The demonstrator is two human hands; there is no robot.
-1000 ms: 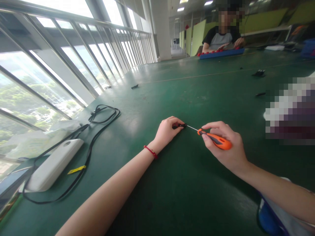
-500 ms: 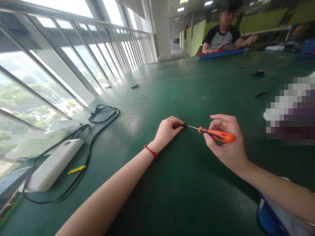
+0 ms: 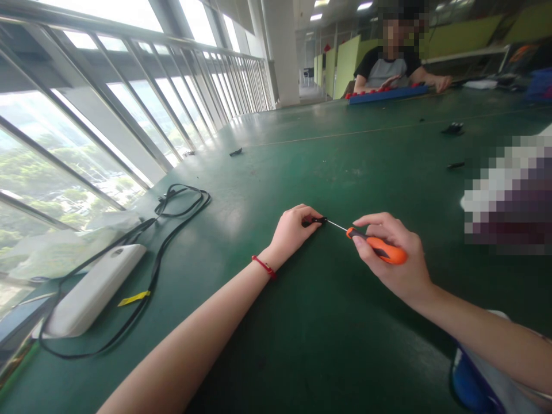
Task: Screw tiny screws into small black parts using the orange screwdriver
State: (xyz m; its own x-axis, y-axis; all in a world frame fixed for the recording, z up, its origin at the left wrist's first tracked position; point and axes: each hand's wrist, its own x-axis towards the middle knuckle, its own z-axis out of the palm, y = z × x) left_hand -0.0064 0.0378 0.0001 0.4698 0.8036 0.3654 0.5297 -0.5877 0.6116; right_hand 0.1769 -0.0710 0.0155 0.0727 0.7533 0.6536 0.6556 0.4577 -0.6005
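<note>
My left hand (image 3: 295, 223), a red cord bracelet (image 3: 264, 267) at its wrist, rests on the green tabletop (image 3: 276, 322) and pinches a small black part (image 3: 318, 220). The fingers partly cover that part, so its kind does not show. An orange and black screwdriver (image 3: 388, 250) lies in my right hand (image 3: 394, 253); thumb and palm support the handle while the index finger is lifted and curved over it. The thin metal shaft points left, and its tip meets the black part.
A white power strip (image 3: 97, 290) with a looped black cable (image 3: 160, 261) lies at the left. Small black pieces (image 3: 236, 152) are scattered farther back. Across the table sits a person (image 3: 390, 72) behind a blue tray (image 3: 388, 94) with red pieces. Metal railing (image 3: 142, 43) runs along the left.
The screwdriver's handle has dropped slightly and turned, and my right-hand fingers have shifted around it. My left hand stays put. The person's hand across the table has lowered.
</note>
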